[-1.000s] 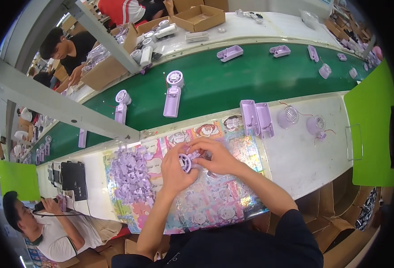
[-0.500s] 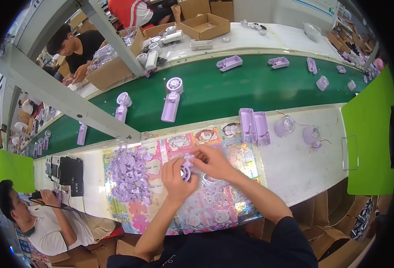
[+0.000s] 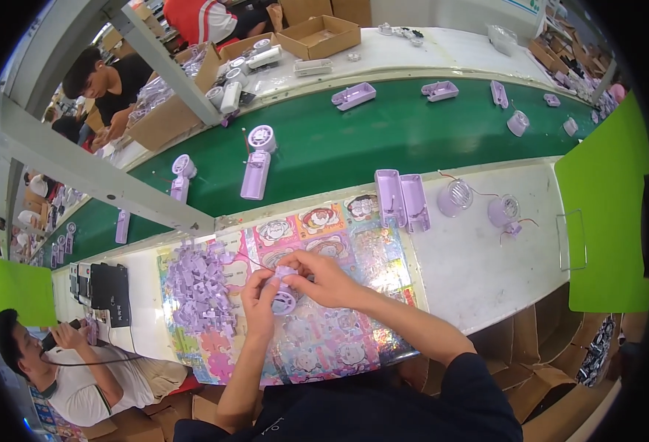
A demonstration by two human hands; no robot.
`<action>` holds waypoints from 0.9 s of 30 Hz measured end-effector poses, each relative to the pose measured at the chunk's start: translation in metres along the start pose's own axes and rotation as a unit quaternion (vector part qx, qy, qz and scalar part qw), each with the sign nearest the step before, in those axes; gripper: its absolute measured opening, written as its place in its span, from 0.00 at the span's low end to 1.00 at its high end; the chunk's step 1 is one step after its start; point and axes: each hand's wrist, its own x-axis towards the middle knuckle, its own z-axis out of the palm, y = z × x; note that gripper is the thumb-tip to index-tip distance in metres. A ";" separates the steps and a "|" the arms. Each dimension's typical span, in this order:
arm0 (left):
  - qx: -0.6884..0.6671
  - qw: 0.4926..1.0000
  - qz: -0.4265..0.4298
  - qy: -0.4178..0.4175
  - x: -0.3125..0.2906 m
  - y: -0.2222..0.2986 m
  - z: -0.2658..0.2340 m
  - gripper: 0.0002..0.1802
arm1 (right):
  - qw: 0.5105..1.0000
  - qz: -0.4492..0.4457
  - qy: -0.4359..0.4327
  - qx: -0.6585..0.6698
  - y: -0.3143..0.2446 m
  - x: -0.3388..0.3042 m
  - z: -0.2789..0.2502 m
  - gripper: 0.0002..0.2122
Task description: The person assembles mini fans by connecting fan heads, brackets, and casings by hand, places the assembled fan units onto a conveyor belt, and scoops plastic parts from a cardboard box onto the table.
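Above the colourful printed mat point(image 3: 332, 342), both hands are closed on a light purple fan head point(image 3: 285, 303) with a round grille. My left hand point(image 3: 259, 303) grips its left side with thumb and fingers. Fingertips of my right hand point(image 3: 324, 281) press together at its top, on a small purple piece point(image 3: 286, 272) partly covered by them. A thin dark red wire point(image 3: 248, 258) sticks out to the left of the fingers. Left of my hands lies a heap of small purple plastic parts point(image 3: 195, 287).
Two purple handle shells point(image 3: 402, 200) and two wired fan heads point(image 3: 455, 197) stand on the white table. Beyond runs a green conveyor point(image 3: 310, 140) carrying purple fan parts. A grey post point(image 3: 118, 190) crosses at left; a seated co-worker point(image 3: 81, 368) holds a dark tool.
The fan head has been turned, its round grille now facing up below my fingers, and a wire shows at its left. Both hands are closer together; the whole view has shifted slightly.
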 end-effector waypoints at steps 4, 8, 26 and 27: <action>-0.013 1.000 -0.003 -0.027 0.008 0.000 0.001 0.01 | 0.992 0.082 0.000 0.091 0.006 0.001 0.003 0.13; -0.031 0.998 -0.030 -0.046 0.014 0.007 0.007 0.03 | 0.986 0.097 0.007 0.133 0.017 0.003 -0.001 0.12; 0.590 0.696 0.363 -0.189 0.340 0.034 0.181 0.46 | 0.989 0.089 0.115 -0.004 0.007 0.023 -0.063 0.12; 0.612 0.680 0.360 -0.185 0.349 0.028 0.190 0.46 | 0.990 0.073 0.122 -0.011 0.007 0.022 -0.064 0.11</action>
